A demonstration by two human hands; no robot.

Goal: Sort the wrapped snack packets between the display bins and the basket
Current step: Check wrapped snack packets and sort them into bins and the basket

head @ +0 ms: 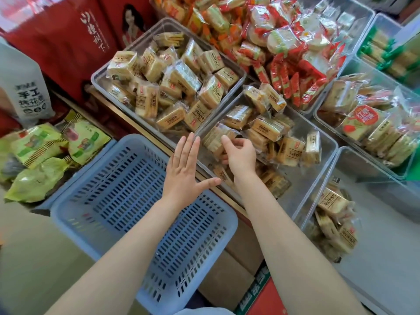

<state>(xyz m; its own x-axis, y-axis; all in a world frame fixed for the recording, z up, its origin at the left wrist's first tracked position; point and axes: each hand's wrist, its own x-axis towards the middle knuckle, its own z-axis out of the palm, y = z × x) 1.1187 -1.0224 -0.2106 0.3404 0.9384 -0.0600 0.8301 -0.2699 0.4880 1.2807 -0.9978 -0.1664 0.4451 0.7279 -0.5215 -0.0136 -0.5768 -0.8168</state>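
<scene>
Biggest thing in my feed is the blue basket (127, 201), sitting near and left, slotted plastic with nothing in it that I can see. Right of it and a bit farther off is the clear display bin (318, 160) I'm working in, about half full of tan wrapped snack packets (268, 128). Beyond that, far and left, is a second bin (100, 80) heaped with the same tan packets, and the far right is all red-and-white wrapped stuff (284, 42). Green bags (45, 151) are piled on the left past the basket.

Hands now. My left hand (184, 169) is flat with the fingers straight and the thumb splayed out, hovering over the far right corner of the basket and holding nothing. My right hand (241, 155) is down in the clear bin with the fingers curled in over the near-left packets. Honestly I can't tell from up here if it's actually pinching one or only touching, since the fingertips are tucked under the hand.

How I'd play this grab: go for the body of one packet rather than the crinkly wrapper edge, because that film looks slippery and the packets lean on each other. I'd lift straight up so the neighbours don't drag along, then swing left over the bin wall and let go low in the basket. The left hand can just wait there.
</scene>
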